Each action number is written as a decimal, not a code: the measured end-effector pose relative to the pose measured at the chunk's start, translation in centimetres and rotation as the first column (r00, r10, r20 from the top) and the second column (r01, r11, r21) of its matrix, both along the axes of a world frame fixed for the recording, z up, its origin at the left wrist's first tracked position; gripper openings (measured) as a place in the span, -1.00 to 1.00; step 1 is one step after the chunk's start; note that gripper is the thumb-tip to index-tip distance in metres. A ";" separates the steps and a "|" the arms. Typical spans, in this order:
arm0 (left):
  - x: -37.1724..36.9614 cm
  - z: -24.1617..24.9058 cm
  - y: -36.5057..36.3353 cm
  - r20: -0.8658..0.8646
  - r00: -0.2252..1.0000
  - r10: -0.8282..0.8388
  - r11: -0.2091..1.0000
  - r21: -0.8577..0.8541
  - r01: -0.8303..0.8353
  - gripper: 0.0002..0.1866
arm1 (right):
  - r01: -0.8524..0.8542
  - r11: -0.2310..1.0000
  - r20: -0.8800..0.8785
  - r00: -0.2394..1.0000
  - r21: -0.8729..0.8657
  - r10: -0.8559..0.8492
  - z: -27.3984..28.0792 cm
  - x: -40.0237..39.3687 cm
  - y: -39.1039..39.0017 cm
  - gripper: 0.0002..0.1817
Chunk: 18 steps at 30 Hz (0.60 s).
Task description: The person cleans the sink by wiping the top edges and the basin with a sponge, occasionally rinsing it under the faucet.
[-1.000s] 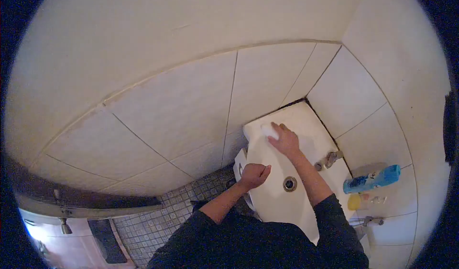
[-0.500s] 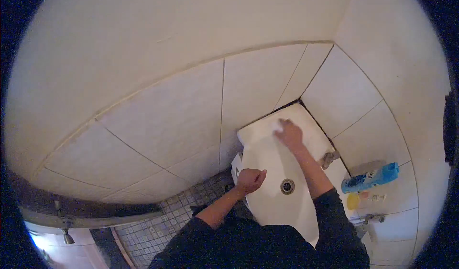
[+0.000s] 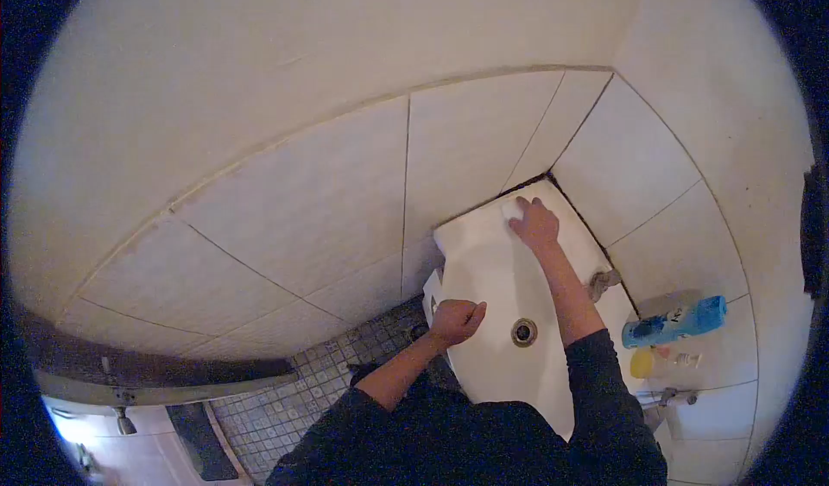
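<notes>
A white sink (image 3: 484, 266) with a round drain (image 3: 523, 332) fills the space below me. At its far corner my right hand (image 3: 537, 224) presses its bent fingers on a small white item (image 3: 512, 211), too pale against the sink to make out. Over the sink's left edge hangs my left hand (image 3: 458, 322), its fingers curled in and the thumb against them, with nothing seen in it. A tap (image 3: 603, 284) stands to the right of my right forearm.
On the right, a blue bottle (image 3: 678, 323) lies on its side near a yellow round item (image 3: 642, 363) and a small clear item (image 3: 687, 360). Tiled walls (image 3: 345, 184) meet behind the sink's far corner. Grey patterned floor (image 3: 294, 400) shows at lower left.
My right hand has slid a little farther up and right toward the sink's far corner, with the white item under its fingers. My left hand has barely moved.
</notes>
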<state>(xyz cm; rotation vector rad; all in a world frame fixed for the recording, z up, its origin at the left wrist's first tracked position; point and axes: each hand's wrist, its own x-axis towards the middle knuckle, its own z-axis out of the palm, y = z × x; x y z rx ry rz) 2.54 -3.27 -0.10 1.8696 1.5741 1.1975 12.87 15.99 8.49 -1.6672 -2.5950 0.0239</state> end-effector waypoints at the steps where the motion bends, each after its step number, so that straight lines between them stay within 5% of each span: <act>1: 0.0 0.0 0.1 0.003 1.000 -0.006 1.000 0.001 0.006 -0.55 | 0.049 0.999 0.037 0.998 0.023 -0.050 -0.2 -0.2 0.2 -0.39; 2: 0.1 0.0 0.2 0.007 1.000 -0.006 1.000 0.003 0.006 -0.55 | -0.082 0.980 0.079 0.994 0.179 0.069 -1.4 -0.5 -0.9 -0.41; 5: 0.1 0.5 -0.1 -0.030 0.999 -0.016 0.998 -0.064 0.014 -0.52 | -0.192 0.972 -0.055 0.978 0.134 0.201 -1.4 0.3 -1.3 -0.43; 9: 0.1 0.5 -0.2 -0.020 1.000 0.006 0.999 -0.051 -0.007 -0.52 | 0.020 0.996 -0.013 1.000 0.091 -0.019 -0.8 -0.2 -0.5 -0.43; 12: 0.2 0.6 0.2 -0.008 1.000 0.006 1.000 -0.029 -0.007 -0.53 | -0.163 0.987 0.034 0.986 -0.016 0.163 -0.5 -1.7 -3.5 -0.39; 18: 0.1 0.0 -0.1 -0.022 1.000 0.005 1.000 -0.011 -0.005 -0.55 | 0.001 0.996 -0.028 1.000 0.085 0.002 -2.2 -0.6 -1.7 -0.39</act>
